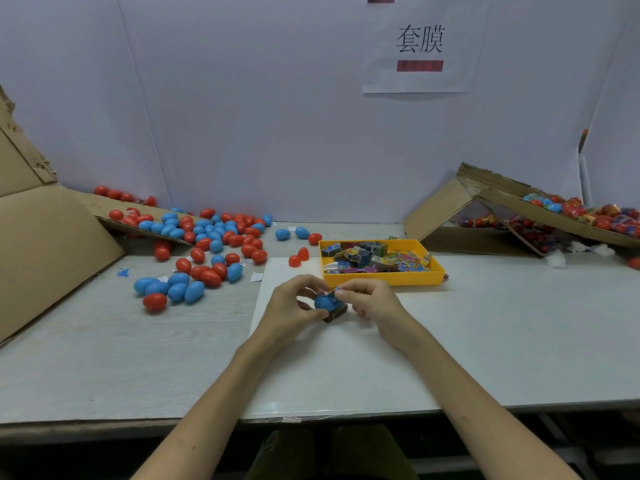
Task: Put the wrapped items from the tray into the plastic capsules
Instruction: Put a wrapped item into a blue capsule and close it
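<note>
My left hand (294, 303) grips a blue plastic capsule (323, 301) just above the table's middle. My right hand (370, 297) pinches a wrapped item (336, 308), dark with printed blue and yellow foil, pressed against the capsule's right side. Whether the capsule is open is hidden by my fingers. Behind the hands stands a yellow tray (384, 277) holding several more wrapped items (367, 259). Two red capsule halves (298, 258) lie left of the tray.
Several red and blue capsules (204, 244) are scattered over the left of the table and on a cardboard flap (48, 244). At the right, a tilted cardboard box (519, 209) holds several film-wrapped capsules. A white sheet (332, 358) covers the table under my hands.
</note>
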Tool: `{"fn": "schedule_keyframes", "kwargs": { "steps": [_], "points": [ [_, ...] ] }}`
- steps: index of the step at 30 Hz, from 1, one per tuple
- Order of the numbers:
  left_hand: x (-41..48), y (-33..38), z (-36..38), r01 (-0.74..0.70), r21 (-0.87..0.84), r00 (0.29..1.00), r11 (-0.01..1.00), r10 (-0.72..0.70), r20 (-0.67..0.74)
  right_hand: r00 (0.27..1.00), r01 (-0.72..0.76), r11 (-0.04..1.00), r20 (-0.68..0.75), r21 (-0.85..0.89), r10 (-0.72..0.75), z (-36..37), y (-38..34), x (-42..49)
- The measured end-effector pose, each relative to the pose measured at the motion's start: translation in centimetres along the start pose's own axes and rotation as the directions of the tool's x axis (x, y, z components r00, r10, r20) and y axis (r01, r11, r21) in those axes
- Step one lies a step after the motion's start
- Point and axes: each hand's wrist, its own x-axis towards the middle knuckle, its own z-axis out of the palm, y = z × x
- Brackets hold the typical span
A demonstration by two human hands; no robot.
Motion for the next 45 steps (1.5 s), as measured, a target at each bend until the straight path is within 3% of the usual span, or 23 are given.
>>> {"fn": "schedule_keyframes", "kwargs": {
  "steps": [19,25,29,33,39,45],
  "points": [
    [0.2,-0.2,0.3,0.043,-0.026,0.998,0.999,-0.045,-0.053,0.996,0.084,0.995,0.000,-0.054,-0.084,0.1,0.5,0.1],
    [0.4,0.1,-0.1,0.131,-0.180,0.985,0.975,-0.149,-0.091,0.990,0.138,0.988,-0.005,-0.064,-0.139,0.5,0.1,0.0],
    [0.4,0.1,-0.4,0.176,-0.373,0.969,0.911,-0.227,-0.097,0.962,0.219,0.962,-0.127,-0.163,-0.241,0.5,0.2,0.0],
    [0.7,-0.2,-0.7,0.222,-0.553,0.945,0.803,-0.317,-0.081,0.866,0.377,0.852,-0.187,-0.364,-0.463,1.0,0.5,-0.1],
    [0.8,-0.3,-1.1,0.264,-0.797,0.921,0.544,-0.389,0.039,0.704,0.551,0.644,-0.120,-0.530,-0.700,1.8,0.9,-0.3],
    [0.8,-0.4,-1.2,0.348,-0.848,0.904,0.399,-0.384,0.190,0.654,0.600,0.536,-0.021,-0.594,-0.756,2.4,0.7,-0.8]
  ]
}}
